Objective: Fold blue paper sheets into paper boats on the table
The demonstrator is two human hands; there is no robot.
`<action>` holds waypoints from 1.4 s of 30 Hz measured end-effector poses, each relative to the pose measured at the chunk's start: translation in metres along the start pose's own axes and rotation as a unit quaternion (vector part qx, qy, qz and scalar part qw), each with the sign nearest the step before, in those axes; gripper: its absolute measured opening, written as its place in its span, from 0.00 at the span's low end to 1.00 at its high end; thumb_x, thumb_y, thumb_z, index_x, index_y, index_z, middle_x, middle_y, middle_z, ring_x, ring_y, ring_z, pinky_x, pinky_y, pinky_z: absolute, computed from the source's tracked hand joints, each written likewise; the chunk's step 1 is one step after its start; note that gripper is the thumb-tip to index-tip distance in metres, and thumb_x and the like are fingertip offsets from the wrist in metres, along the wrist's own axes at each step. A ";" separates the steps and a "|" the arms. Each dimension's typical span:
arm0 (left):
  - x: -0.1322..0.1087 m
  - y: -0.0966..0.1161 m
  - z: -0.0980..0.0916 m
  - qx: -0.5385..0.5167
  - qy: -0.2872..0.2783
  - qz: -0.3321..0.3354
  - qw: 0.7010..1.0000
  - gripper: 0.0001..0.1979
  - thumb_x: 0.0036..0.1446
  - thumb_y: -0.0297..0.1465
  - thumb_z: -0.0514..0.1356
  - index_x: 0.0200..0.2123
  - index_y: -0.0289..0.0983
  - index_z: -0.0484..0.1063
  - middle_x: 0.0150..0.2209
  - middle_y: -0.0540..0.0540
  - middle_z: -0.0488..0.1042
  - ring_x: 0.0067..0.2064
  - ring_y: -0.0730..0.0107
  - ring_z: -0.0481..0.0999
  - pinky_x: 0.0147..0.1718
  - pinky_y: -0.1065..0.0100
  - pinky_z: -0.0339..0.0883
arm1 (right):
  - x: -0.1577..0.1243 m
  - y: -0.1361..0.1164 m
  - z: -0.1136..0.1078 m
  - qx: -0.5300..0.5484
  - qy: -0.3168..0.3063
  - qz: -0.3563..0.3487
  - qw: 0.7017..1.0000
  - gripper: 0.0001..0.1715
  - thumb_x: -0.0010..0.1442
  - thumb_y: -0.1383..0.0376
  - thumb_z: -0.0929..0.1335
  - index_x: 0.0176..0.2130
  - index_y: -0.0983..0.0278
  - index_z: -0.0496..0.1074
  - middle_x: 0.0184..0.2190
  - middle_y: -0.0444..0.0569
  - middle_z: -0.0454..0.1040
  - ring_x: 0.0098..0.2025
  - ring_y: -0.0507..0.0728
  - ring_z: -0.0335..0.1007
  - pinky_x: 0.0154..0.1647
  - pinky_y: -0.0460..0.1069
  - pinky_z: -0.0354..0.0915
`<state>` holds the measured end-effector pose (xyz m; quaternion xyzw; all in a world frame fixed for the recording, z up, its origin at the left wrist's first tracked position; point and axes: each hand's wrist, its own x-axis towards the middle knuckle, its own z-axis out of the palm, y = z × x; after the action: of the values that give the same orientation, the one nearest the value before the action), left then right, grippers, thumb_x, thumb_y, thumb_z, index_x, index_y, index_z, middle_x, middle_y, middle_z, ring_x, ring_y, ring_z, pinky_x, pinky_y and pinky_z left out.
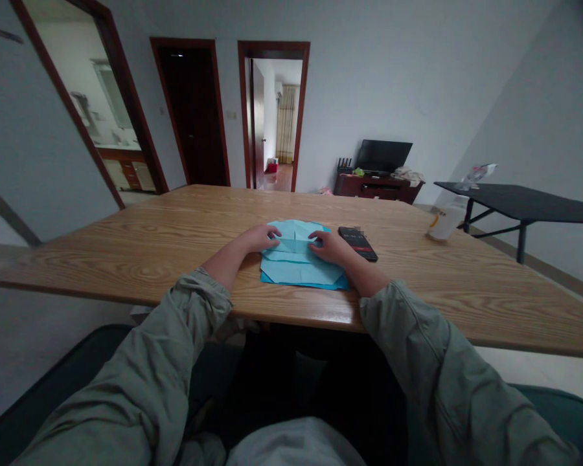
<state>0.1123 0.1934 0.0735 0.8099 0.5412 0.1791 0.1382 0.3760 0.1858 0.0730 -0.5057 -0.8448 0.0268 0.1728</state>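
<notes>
Across the broad wooden table (199,210) that I survey remotely through the head camera, folding appears in hand: blue paper (298,260), already creased crosswise, lies flat near the close edge, between two bare hands. My left hand (261,238) rests at its left side, my right hand (331,248) at its right, fingers curled inward. On each, thumb and forefinger stand slightly apart at the paper's surface; whether the other fingertips press down, I cannot tell. The next move, in my judgement, calls for light, even pressure along the creases, edges kept aligned.

By count, largest first, I make it one wooden table, one black table (534,197) standing beyond its right side, one low cabinet (376,189), one television (383,156) on it, one piece of blue paper, its layers too close to number, two hands, one pale container (445,221) toward the right edge, and one phone (359,244) just beside my right hand.
</notes>
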 end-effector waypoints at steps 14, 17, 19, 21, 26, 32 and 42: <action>0.003 -0.011 0.002 0.083 0.000 -0.038 0.996 0.23 0.50 0.45 0.61 0.47 0.40 0.74 0.38 0.47 0.76 0.36 0.68 0.74 0.32 0.71 0.64 | 0.000 0.004 0.005 -0.092 0.001 0.049 0.995 0.20 0.60 0.55 0.65 0.47 0.61 0.75 0.45 0.54 0.74 0.45 0.60 0.71 0.46 0.50 0.65; 0.001 -0.007 0.001 0.085 0.005 -0.048 0.995 0.26 0.46 0.49 0.63 0.46 0.41 0.75 0.38 0.47 0.76 0.38 0.66 0.74 0.32 0.71 0.63 | -0.001 0.003 0.005 -0.097 -0.010 0.079 0.992 0.21 0.60 0.53 0.64 0.46 0.61 0.75 0.46 0.56 0.74 0.47 0.62 0.71 0.46 0.52 0.66; 0.000 -0.004 0.001 0.080 -0.006 -0.050 0.995 0.28 0.44 0.52 0.64 0.45 0.42 0.75 0.39 0.47 0.76 0.38 0.65 0.74 0.33 0.71 0.63 | -0.002 0.002 0.005 -0.096 -0.020 0.095 0.991 0.23 0.60 0.50 0.64 0.47 0.61 0.73 0.46 0.57 0.74 0.47 0.63 0.71 0.45 0.53 0.66; -0.001 -0.003 0.000 0.076 -0.014 -0.055 0.995 0.29 0.42 0.53 0.64 0.44 0.42 0.75 0.39 0.47 0.76 0.39 0.65 0.75 0.33 0.70 0.63 | -0.001 0.002 0.005 -0.090 -0.029 0.111 0.989 0.29 0.59 0.46 0.63 0.51 0.62 0.71 0.47 0.58 0.74 0.47 0.65 0.72 0.45 0.54 0.66; -0.001 -0.004 0.000 0.049 -0.039 -0.064 0.996 0.33 0.41 0.53 0.65 0.47 0.40 0.73 0.41 0.46 0.76 0.37 0.67 0.75 0.31 0.71 0.64 | 0.000 0.009 0.005 -0.056 -0.046 0.104 0.992 0.38 0.55 0.39 0.65 0.53 0.63 0.68 0.47 0.60 0.74 0.47 0.66 0.72 0.44 0.54 0.66; 0.000 -0.005 0.002 0.047 -0.039 -0.049 0.997 0.30 0.42 0.51 0.65 0.45 0.38 0.71 0.41 0.46 0.76 0.37 0.67 0.75 0.31 0.72 0.64 | -0.006 0.019 0.002 -0.036 -0.053 0.092 0.994 0.37 0.52 0.41 0.68 0.51 0.63 0.70 0.43 0.57 0.76 0.42 0.62 0.73 0.41 0.51 0.65; -0.002 0.001 0.003 0.025 -0.020 -0.022 0.999 0.24 0.47 0.40 0.65 0.47 0.38 0.72 0.42 0.46 0.76 0.37 0.69 0.74 0.33 0.73 0.65 | -0.009 0.015 0.002 -0.025 -0.022 0.086 0.996 0.36 0.54 0.44 0.69 0.53 0.64 0.69 0.45 0.57 0.75 0.44 0.62 0.72 0.42 0.51 0.64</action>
<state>0.1135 0.1915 0.0707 0.8043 0.5605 0.1458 0.1328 0.3916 0.1859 0.0655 -0.5801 -0.8021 0.0319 0.1383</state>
